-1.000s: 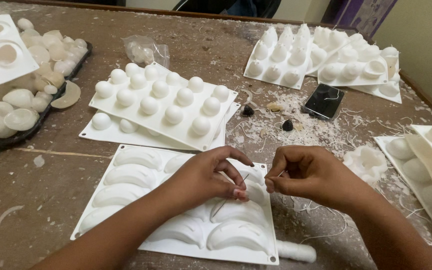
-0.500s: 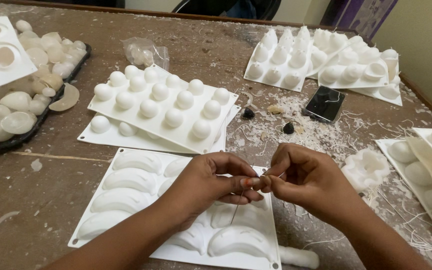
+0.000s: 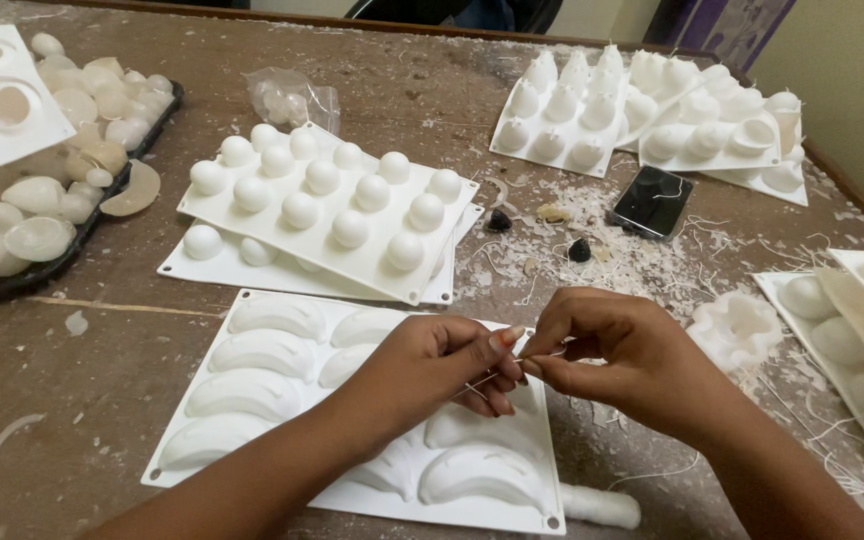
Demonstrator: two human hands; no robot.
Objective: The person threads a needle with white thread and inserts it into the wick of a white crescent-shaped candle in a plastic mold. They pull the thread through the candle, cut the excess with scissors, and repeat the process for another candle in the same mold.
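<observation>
My left hand and my right hand meet fingertip to fingertip above a white silicone mould with crescent-shaped cavities. Between the thumbs and forefingers of both hands runs a thin pale wick thread, pinched at both sides. The mould lies flat on the worn wooden table, right below the hands. My forearms come in from the bottom edge and hide part of the mould's near side.
Two stacked white moulds with round bumps lie behind the hands. A dark tray of pale wax pieces sits far left. More white moulds stand at the back right and right edge. A black phone lies among wax shavings.
Both hands have stayed over the crescent mould, shifting slightly right, with the fingertips drawn closer together on the thread.
</observation>
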